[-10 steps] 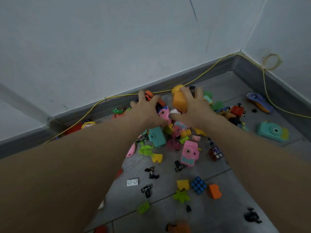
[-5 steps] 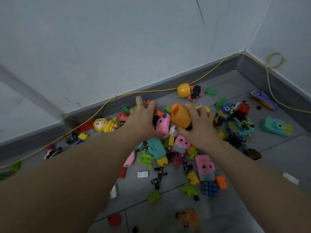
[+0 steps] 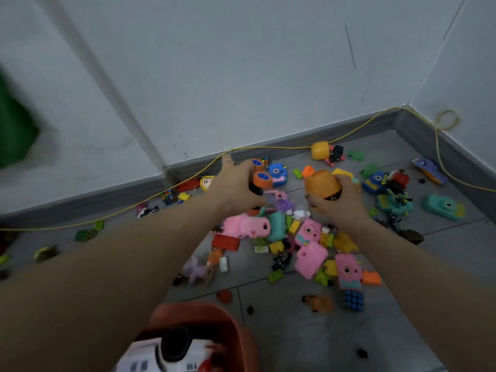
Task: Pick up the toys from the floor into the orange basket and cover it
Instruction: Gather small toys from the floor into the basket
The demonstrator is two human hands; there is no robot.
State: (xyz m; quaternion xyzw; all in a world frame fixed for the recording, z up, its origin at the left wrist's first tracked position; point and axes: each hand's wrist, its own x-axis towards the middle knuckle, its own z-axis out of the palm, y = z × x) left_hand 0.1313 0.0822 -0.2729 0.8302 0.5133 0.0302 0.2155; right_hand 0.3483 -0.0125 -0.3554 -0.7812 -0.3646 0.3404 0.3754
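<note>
Many small toys lie in a heap on the grey tiled floor near the room corner. My left hand (image 3: 237, 187) grips an orange toy with blue eyes (image 3: 262, 180) above the heap. An orange egg-shaped toy (image 3: 322, 183) sits in the curled fingers of my right hand (image 3: 338, 201). Below the hands lie pink toy cameras (image 3: 308, 232), a teal one (image 3: 276, 226) and coloured bricks. The orange basket (image 3: 236, 334) shows at the bottom edge, close to me, with a white toy vehicle (image 3: 166, 353) inside it. I see no lid.
A yellow cable (image 3: 268, 148) runs along the skirting board. More toys spread right: a teal camera (image 3: 442, 208), a blue car (image 3: 374, 181), a yellow egg (image 3: 320, 150). A puzzle cube (image 3: 353, 299) and green bricks (image 3: 86, 234) lie apart. A blurred green shape (image 3: 13, 130) sits at the left.
Both hands have lifted off the heap and drawn apart, each holding a toy. The view has pulled back and down, so the orange basket now shows at the bottom.
</note>
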